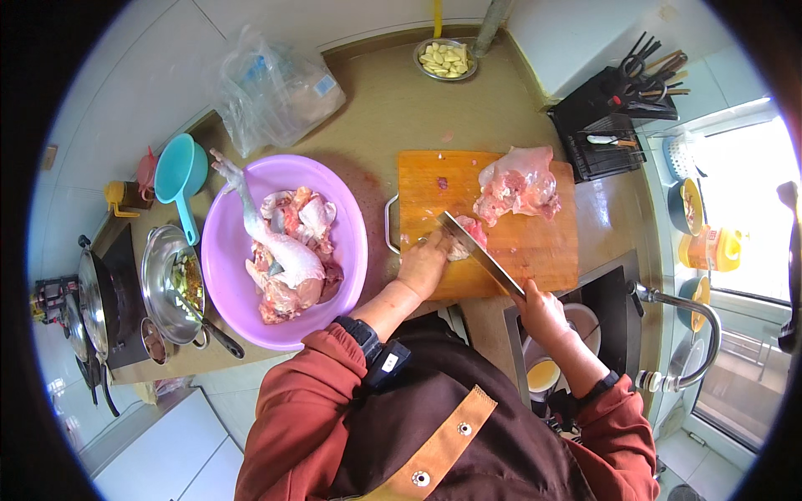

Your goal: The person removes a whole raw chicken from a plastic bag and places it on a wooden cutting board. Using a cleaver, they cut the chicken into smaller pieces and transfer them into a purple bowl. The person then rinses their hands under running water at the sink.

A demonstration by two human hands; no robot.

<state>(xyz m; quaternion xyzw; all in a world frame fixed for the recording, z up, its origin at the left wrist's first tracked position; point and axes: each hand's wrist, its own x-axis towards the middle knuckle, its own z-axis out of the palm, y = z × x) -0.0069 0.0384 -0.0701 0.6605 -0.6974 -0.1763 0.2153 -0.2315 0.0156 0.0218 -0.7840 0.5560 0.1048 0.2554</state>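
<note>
My right hand [542,308] is closed around the handle of a cleaver [481,253], whose blade runs diagonally up to the left over a wooden cutting board [413,275]. Under and beside the blade lies a piece of raw poultry [471,230]. My left hand [427,263] presses on that piece, left of the blade, its fingertips partly hidden. A larger piece of raw poultry with skin [519,185] rests at the board's upper right. To the left, a purple basin [351,206] holds several raw poultry pieces and a leg with its foot [282,250] reaching over the rim.
A plastic bag [276,94] and a bowl of garlic cloves [446,60] stand at the back. Left are a teal ladle [182,166] and a metal bowl [153,275]. A knife rack [586,125] stands back right; a sink with a faucet [702,313] is at the right.
</note>
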